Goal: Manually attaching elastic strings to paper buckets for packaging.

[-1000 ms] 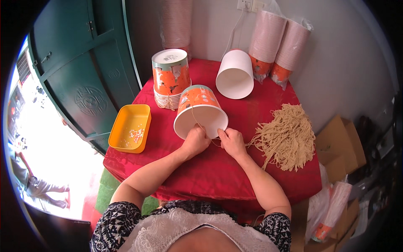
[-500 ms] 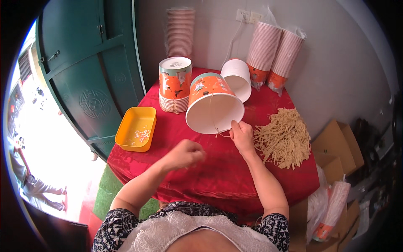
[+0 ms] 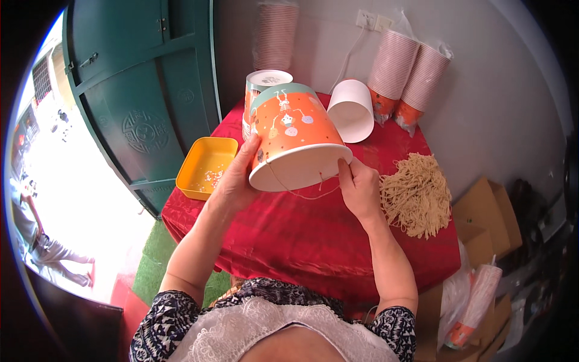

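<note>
A large orange paper bucket with a green band and printed figures is tilted above the table, its white-rimmed mouth toward me. My left hand is closed on its left side, thumb along the wall and fingers partly hidden. At the right of the rim, my right hand grips the edge with the thumb at the inside. A thin tan cord hangs in a loop across the mouth. Behind the held bucket stands an upside-down stack of similar buckets, partly covered. Another bucket lies on its side, white interior showing.
On the red-covered table sit a yellow tray with small white bits, left, and a heap of tan cords, right. Wrapped bucket stacks lean on the wall. Cardboard boxes stand right; a green door is left.
My left hand has moved up from over the table and taken hold of the bucket's left side. The bucket has turned, bringing other printed figures into view, and its cord now hangs across the mouth.
</note>
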A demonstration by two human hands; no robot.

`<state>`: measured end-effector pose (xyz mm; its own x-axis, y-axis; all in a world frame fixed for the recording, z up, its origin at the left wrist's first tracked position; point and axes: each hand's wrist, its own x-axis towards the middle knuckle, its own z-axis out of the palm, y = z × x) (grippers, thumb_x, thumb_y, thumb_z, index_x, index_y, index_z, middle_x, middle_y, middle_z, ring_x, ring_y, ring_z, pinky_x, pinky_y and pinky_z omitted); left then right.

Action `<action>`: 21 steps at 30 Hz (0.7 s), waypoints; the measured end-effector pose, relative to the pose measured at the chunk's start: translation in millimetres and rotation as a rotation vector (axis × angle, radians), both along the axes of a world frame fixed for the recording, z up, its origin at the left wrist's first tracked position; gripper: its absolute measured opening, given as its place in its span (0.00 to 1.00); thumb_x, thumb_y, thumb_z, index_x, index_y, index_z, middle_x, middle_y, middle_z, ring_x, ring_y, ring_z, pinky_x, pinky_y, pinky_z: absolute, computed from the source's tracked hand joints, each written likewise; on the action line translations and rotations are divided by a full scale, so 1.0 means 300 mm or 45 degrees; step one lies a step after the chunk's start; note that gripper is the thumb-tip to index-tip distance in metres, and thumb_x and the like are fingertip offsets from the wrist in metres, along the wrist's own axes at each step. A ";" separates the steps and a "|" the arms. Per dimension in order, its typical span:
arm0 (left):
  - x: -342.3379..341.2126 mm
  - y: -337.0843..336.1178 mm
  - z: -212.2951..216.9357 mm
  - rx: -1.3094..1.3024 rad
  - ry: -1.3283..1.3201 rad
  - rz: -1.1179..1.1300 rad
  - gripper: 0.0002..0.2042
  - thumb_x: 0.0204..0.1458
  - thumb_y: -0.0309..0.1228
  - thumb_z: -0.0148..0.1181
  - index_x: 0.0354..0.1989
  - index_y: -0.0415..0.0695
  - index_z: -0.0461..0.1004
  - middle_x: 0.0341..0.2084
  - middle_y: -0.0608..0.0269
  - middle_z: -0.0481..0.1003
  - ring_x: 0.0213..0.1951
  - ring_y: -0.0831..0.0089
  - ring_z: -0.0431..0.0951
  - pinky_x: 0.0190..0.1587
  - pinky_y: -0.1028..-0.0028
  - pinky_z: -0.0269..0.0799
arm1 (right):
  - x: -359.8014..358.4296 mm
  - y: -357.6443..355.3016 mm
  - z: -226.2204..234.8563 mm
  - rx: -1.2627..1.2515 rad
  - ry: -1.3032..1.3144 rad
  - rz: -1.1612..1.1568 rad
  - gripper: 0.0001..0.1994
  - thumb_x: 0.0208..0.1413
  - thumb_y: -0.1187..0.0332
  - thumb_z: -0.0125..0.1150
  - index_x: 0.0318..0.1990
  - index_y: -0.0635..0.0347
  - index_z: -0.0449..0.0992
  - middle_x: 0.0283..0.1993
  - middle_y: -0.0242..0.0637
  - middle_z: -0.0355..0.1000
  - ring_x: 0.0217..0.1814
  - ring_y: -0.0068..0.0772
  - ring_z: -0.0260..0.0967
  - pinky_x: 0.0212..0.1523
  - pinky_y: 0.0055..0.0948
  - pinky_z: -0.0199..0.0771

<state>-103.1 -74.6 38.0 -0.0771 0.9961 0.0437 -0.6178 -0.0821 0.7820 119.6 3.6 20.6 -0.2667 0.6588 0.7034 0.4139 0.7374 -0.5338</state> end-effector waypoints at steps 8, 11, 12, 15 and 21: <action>-0.004 0.035 -0.017 0.107 -0.233 0.011 0.34 0.55 0.53 0.59 0.63 0.45 0.60 0.56 0.61 0.70 0.58 0.68 0.71 0.60 0.58 0.67 | 0.024 -0.087 0.000 -0.278 0.296 0.053 0.09 0.60 0.73 0.56 0.44 0.69 0.77 0.22 0.40 0.75 0.23 0.29 0.74 0.27 0.26 0.72; 0.022 0.044 -0.024 0.045 -0.138 0.168 0.32 0.56 0.56 0.55 0.62 0.46 0.62 0.55 0.59 0.71 0.57 0.67 0.72 0.58 0.54 0.68 | 0.010 -0.130 0.006 0.337 0.217 -0.128 0.09 0.58 0.77 0.57 0.44 0.69 0.77 0.43 0.46 0.75 0.41 0.34 0.75 0.35 0.28 0.76; 0.029 0.054 -0.035 0.056 -0.159 0.133 0.31 0.57 0.55 0.55 0.62 0.46 0.62 0.55 0.59 0.71 0.56 0.67 0.72 0.59 0.55 0.68 | 0.001 -0.143 0.003 0.290 0.198 -0.056 0.09 0.57 0.79 0.57 0.44 0.69 0.77 0.50 0.47 0.71 0.48 0.38 0.73 0.40 0.30 0.76; 0.057 0.054 -0.050 0.090 -0.184 0.049 0.29 0.58 0.52 0.54 0.61 0.45 0.62 0.55 0.59 0.71 0.56 0.66 0.72 0.59 0.57 0.69 | -0.056 -0.168 0.000 -0.018 0.405 0.364 0.10 0.57 0.77 0.58 0.46 0.68 0.76 0.49 0.44 0.72 0.51 0.36 0.70 0.49 0.28 0.71; 0.116 0.042 -0.084 0.223 -0.133 -0.052 0.28 0.59 0.48 0.56 0.60 0.39 0.62 0.50 0.59 0.74 0.51 0.72 0.75 0.55 0.70 0.70 | -0.132 -0.173 -0.006 -0.610 0.762 0.972 0.15 0.61 0.68 0.61 0.51 0.67 0.73 0.45 0.31 0.71 0.47 0.19 0.66 0.49 0.21 0.68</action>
